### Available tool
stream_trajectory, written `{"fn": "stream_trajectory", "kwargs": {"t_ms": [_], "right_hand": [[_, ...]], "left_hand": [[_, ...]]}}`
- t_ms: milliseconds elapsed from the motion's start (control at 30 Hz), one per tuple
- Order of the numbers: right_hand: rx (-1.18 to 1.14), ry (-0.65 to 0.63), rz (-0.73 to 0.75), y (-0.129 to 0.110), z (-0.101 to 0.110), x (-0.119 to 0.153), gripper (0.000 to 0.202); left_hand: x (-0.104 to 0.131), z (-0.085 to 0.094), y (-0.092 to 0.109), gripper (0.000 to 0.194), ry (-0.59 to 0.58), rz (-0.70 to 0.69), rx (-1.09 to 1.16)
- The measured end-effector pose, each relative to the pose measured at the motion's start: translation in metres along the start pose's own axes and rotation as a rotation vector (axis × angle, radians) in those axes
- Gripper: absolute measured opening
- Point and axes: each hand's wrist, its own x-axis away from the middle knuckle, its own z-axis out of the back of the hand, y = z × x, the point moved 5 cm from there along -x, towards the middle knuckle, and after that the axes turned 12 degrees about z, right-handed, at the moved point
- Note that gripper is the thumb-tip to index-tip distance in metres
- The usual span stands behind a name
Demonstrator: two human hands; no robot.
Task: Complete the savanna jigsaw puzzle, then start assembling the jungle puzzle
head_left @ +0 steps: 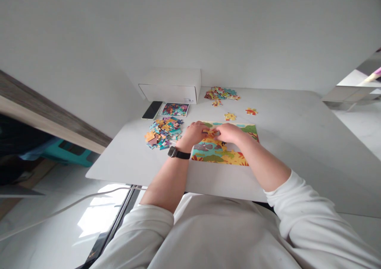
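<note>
A colourful jigsaw puzzle point(205, 156) with animals and plants lies on the white table, mostly joined. My left hand point(196, 133), with a black watch point(173, 152) on its wrist, rests over the upper left part with fingers bent. From the right my right hand point(228, 132) reaches in, thumb and fingers pinched together. Both sets of fingertips meet at an orange-yellow puzzle piece point(210, 133) in the upper middle. The hands cover part of the picture around it.
Loose pieces form one pile point(163, 133) at left and another point(222, 95) at the back. A yellow piece point(229, 117) and a red-orange piece point(251, 111) lie apart. A phone point(152, 110), a picture card point(175, 109) and a white box point(169, 92) are at back left.
</note>
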Motion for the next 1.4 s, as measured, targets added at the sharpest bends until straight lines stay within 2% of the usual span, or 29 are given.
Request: {"fn": "stream_trajectory", "kwargs": {"t_ms": [200, 367, 500, 667, 800, 967, 1067, 1133, 1233, 1400], "right_hand": [[0.033, -0.125, 0.027, -0.005, 0.005, 0.009, 0.023], [0.024, -0.137, 0.062, -0.009, 0.007, 0.013, 0.026], [0.024, -0.198, 0.076, -0.009, 0.004, 0.012, 0.027], [-0.073, -0.080, 0.069, 0.007, 0.018, 0.015, 0.036], [-0.212, 0.121, 0.008, 0.047, 0.043, 0.021, 0.042], [-0.228, 0.460, -0.146, 0.128, 0.069, 0.034, 0.034], [-0.238, 0.569, -0.299, 0.174, 0.071, 0.043, 0.032], [-0.193, 0.589, -0.403, 0.198, 0.067, 0.047, 0.034], [-0.129, 0.536, -0.513, 0.223, 0.056, 0.045, 0.040], [-0.047, 0.478, -0.482, 0.248, 0.046, 0.029, 0.045]], "left_hand": [[-0.008, 0.005, -0.007, 0.035, 0.040, 0.025, 0.049], [-0.013, 0.009, -0.014, 0.037, 0.044, 0.062, 0.081], [-0.012, 0.010, -0.014, 0.038, 0.057, 0.080, 0.079], [-0.008, 0.019, -0.004, 0.034, 0.160, 0.116, 0.131], [-0.003, 0.031, 0.005, 0.035, 0.213, 0.160, 0.307], [0.004, 0.041, 0.014, 0.031, 0.261, 0.232, 0.579], [0.006, 0.036, 0.019, 0.049, 0.225, 0.271, 0.754], [0.008, 0.029, 0.025, 0.060, 0.172, 0.299, 0.873], [0.013, 0.024, 0.039, 0.061, 0.102, 0.298, 0.949], [0.019, 0.025, 0.053, 0.058, 0.053, 0.276, 0.991]]}}
